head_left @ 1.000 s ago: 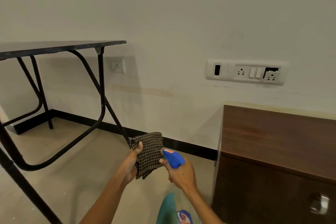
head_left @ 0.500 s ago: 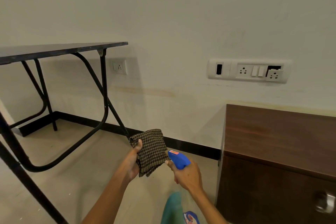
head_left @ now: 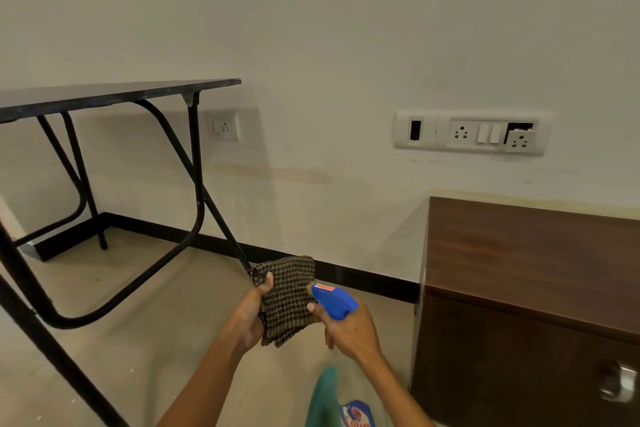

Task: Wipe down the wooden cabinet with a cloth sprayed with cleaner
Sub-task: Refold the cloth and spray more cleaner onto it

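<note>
Nearest, left of the wooden cabinet (head_left: pixel 519 263), the right hand (head_left: pixel 349 333) grips a spray bottle (head_left: pixel 334 302) below its blue trigger head; the teal body is blurred, so its label is hard to read. Slightly further left of the cabinet, the left hand (head_left: pixel 249 317) pinches a brown checked cloth (head_left: pixel 289 302), thumb on top, with the nozzle almost touching the fabric. The cabinet stands against the wall. Well to its left is a black folding table (head_left: pixel 114 95), and above the cabinet runs a socket panel (head_left: pixel 467 132).
</note>
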